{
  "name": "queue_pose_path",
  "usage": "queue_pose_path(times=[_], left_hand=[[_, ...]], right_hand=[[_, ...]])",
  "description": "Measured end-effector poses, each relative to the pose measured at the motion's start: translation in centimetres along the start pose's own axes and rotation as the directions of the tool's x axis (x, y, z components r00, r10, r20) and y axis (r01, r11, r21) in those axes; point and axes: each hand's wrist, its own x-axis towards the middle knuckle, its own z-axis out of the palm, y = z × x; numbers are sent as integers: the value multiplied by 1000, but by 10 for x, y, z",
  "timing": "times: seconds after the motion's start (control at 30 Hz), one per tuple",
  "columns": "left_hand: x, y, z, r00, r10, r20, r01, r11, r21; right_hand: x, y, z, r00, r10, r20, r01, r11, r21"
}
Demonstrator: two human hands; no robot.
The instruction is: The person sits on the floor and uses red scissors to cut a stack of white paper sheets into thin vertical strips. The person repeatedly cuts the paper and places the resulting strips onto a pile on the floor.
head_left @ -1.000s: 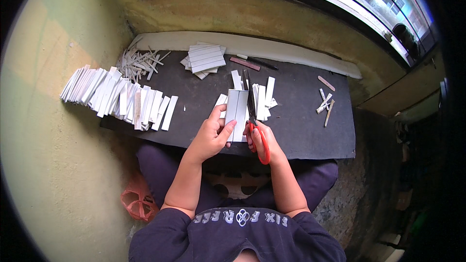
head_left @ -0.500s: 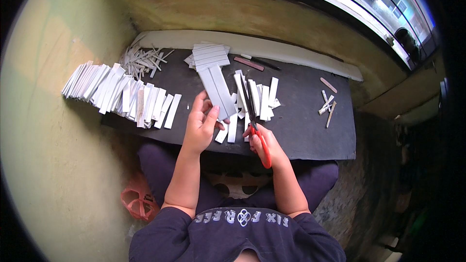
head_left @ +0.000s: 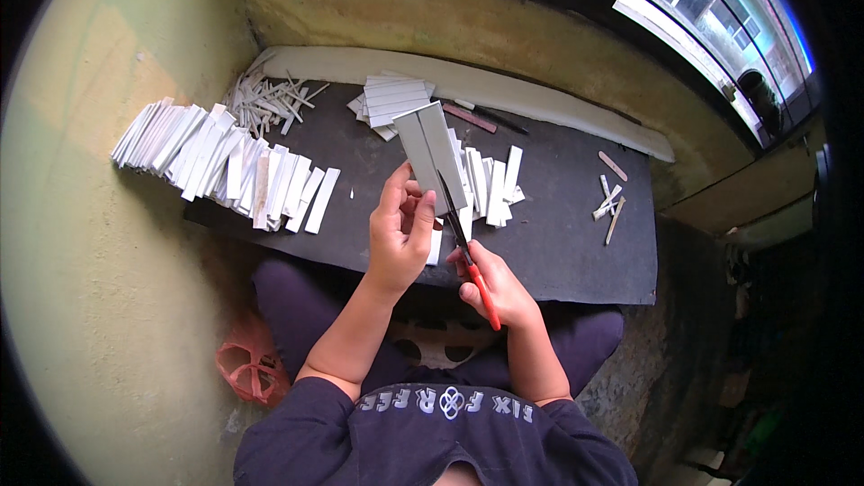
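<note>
At the far left of the dark board (head_left: 558,243), a long row of white cut strips (head_left: 225,166) lies fanned and overlapping, leaning one on the next. Just beyond its far end sits a loose heap of thin white slivers (head_left: 270,101). Toward the middle, at the far side of the board, a small stack of wider white sheets (head_left: 391,99) rests square on itself.

The left hand (head_left: 400,234) is raised over the near-middle of the board, its fingers closed around the near end of a grey-white sheet (head_left: 432,155), which stands up and away from the person, tilted slightly left. The sheet is already split lengthwise into two bands along most of its length.

Just right of that hand, the right hand (head_left: 499,283) grips a pair of red-handled scissors (head_left: 468,256), fingers wrapped through the handles. The blades point away and up into the near edge of the sheet; how far they are parted cannot be told.

Beyond the scissors, a smaller cluster of white strips (head_left: 495,184) lies on the board. Farther right, a few thin offcuts (head_left: 610,200) are scattered, well apart from the hands. A long pale plank (head_left: 540,99) runs along the far edge.
</note>
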Motion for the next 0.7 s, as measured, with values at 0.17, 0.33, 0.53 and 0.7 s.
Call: queue_pose_path(times=[0.17, 0.33, 0.53, 0.7], left_hand=[[-1, -3, 0, 1000, -4, -15, 4, 1000, 6], [-1, -1, 4, 998, 46, -31, -44, 998, 54], [0, -2, 3, 998, 65, 0, -65, 996, 64], [1, -1, 2, 999, 49, 22, -50, 997, 55]], right_hand=[[-1, 4, 0, 1000, 10, 2, -10, 1000, 18], [-1, 3, 1, 1000, 10, 5, -10, 1000, 15], [-1, 2, 0, 1000, 18, 0, -18, 999, -35], [0, 7, 3, 999, -3, -36, 2, 999, -38]])
